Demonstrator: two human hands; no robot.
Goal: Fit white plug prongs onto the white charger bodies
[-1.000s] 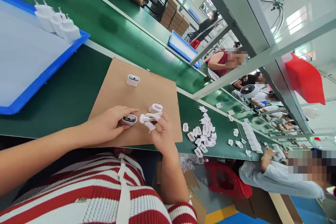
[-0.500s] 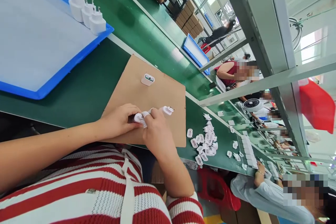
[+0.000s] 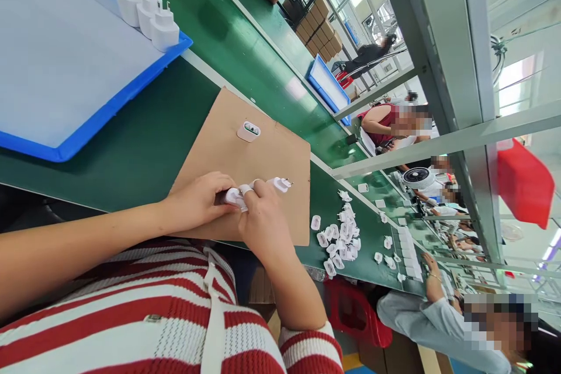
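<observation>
Over a brown cardboard sheet (image 3: 280, 146), my left hand (image 3: 204, 197) is closed on a white charger housing (image 3: 235, 198). My right hand (image 3: 265, 216) meets it from the other side, fingers pinched round a small white charger part (image 3: 245, 189) that touches the housing; its exact shape is hidden. Just beyond the right fingers is a white plug cap (image 3: 280, 184) with metal pins pointing right; whether it lies on the cardboard or is held, I cannot tell. Farther back, another white housing (image 3: 249, 132) stands upright, its open top showing a green circuit board.
A blue-rimmed tray (image 3: 109, 114) at left carries 3 assembled plugs (image 3: 164, 30). Loose white plug caps (image 3: 344, 236) lie heaped right of the cardboard on the green table (image 3: 144, 108). At right a co-worker's hand (image 3: 432, 269) is beside a row of white pieces. Metal posts rise beyond.
The view has shifted slightly. Both hands stay in nearly the same place, holding the same white pieces together.
</observation>
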